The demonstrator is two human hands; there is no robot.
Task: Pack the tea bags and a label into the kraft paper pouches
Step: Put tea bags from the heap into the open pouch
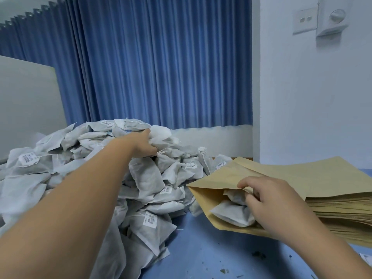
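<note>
A big heap of white tea bags (149,178), many with barcode tags, covers the left half of the blue table. My left hand (144,144) reaches to the top of the heap and closes around a tea bag (161,132) there. My right hand (261,195) pinches the upper lip of a kraft paper pouch (219,178), holding its mouth wide. Inside that pouch lie tea bags (231,215), two of them visible. The pouch rests against a stack of flat kraft pouches (322,178) on the right.
The blue table (201,250) carries scattered tea crumbs near its front. A white paper corner (366,258) pokes in at the right edge. A blue curtain and a white wall stand behind; a pale board leans at the far left.
</note>
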